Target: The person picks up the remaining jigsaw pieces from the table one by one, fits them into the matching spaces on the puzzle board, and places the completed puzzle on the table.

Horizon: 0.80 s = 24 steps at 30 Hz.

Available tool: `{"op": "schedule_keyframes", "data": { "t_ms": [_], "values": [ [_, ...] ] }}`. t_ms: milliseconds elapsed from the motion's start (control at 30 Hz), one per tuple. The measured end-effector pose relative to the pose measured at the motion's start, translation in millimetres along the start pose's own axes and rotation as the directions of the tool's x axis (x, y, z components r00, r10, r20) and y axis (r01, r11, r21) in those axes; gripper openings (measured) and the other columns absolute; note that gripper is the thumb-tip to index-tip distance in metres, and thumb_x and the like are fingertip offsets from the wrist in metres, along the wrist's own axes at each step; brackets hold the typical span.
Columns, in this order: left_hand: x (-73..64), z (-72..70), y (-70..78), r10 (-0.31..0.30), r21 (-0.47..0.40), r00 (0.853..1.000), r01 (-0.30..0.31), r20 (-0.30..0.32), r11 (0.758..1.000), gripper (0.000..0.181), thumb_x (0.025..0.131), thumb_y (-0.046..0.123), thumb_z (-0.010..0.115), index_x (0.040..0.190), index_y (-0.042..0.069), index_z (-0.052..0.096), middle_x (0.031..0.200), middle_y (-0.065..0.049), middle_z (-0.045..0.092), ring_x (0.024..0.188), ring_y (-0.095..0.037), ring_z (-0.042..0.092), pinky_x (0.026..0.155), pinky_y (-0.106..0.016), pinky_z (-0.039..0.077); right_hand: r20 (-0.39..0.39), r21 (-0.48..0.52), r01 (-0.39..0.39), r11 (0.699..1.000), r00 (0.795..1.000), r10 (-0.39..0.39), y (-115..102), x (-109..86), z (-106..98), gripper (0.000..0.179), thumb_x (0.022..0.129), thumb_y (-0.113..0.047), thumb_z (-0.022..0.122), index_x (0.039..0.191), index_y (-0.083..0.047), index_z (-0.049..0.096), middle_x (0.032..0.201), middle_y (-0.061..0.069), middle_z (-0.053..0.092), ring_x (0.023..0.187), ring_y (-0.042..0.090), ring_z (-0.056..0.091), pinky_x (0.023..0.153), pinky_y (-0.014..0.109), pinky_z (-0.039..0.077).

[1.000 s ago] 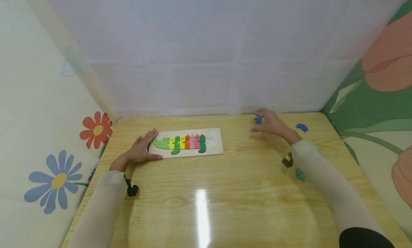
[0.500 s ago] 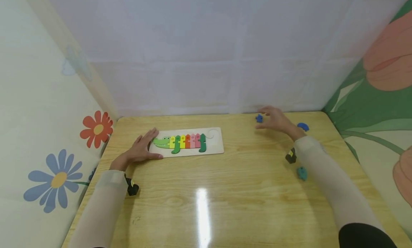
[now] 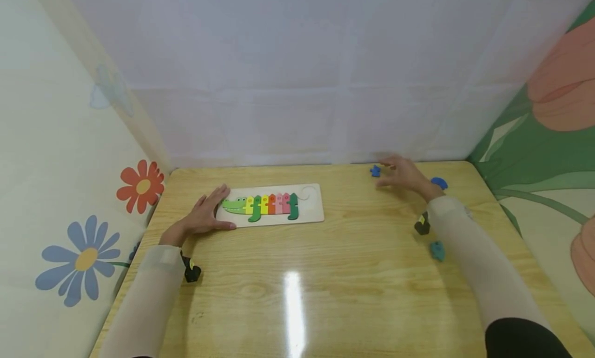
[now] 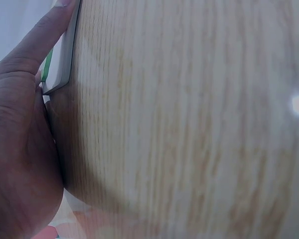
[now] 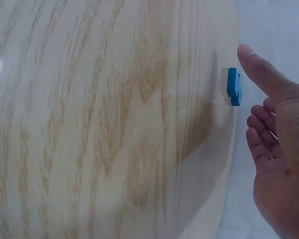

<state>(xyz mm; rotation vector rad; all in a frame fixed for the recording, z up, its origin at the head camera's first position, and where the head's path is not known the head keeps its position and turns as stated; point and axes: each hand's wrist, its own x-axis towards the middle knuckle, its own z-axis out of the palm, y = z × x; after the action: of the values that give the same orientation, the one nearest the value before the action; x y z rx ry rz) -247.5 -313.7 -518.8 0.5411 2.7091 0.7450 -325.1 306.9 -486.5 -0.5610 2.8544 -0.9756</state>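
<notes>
A wooden crocodile puzzle board (image 3: 311,211) lies at the middle left of the table in the head view. Colourful crocodile puzzle pieces (image 3: 271,204) sit on it in a row, from green head to green rear leg. My left hand (image 3: 204,213) rests at the board's left end, thumb along the near edge and fingers at the far left corner. Near the table's back edge is a small blue puzzle piece (image 3: 375,171). My right hand (image 3: 403,174) is just right of that piece, thumb straight and fingers loosely bent, with nothing held. The right wrist view shows the blue piece (image 5: 234,87) apart from the thumb.
A curved blue piece (image 3: 439,183) lies behind the right wrist, and a teal piece (image 3: 437,250) beside the right forearm. A white cloth wall (image 3: 297,115) rises along the back edge of the wooden table (image 3: 353,275).
My right hand has drawn off to the right, away from the blue piece, which stays on the table. The left hand and the board have kept their places.
</notes>
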Motion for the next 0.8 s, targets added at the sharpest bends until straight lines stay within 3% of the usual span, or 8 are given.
{"op": "schedule_keyframes", "data": {
  "t_ms": [467, 800],
  "values": [
    [-1.3, 1.8, 0.1, 0.012, -0.012, 1.000, -0.012, -0.007, 1.000, 0.120, 0.086, 0.050, 0.085, 0.169, 0.000, 0.014, 0.176, -0.024, 0.004, 0.162, -0.046, -0.001, 0.124, -0.069, -0.005, -0.053, 0.036, -0.045, 0.998, 0.998, 0.046, 7.1, 4.2, 13.8, 0.074, 0.083, -0.016, 0.092, 0.143, 0.011, 0.057, 0.151, 0.033, 0.052, 0.135, 0.050, 0.053, 0.115, 0.060, 0.042],
    [0.5, 2.2, 0.1, 0.007, -0.008, 1.000, -0.007, 0.002, 1.000, 0.119, 0.087, 0.051, 0.084, 0.169, 0.001, 0.013, 0.177, -0.024, 0.003, 0.163, -0.045, -0.001, 0.125, -0.068, -0.006, -0.091, 0.015, -0.008, 1.000, 0.996, 0.009, 8.5, 6.8, 23.1, 0.061, 0.086, -0.011, 0.088, 0.137, 0.011, 0.062, 0.147, 0.031, 0.056, 0.133, 0.048, 0.056, 0.114, 0.059, 0.044]
  ]
}}
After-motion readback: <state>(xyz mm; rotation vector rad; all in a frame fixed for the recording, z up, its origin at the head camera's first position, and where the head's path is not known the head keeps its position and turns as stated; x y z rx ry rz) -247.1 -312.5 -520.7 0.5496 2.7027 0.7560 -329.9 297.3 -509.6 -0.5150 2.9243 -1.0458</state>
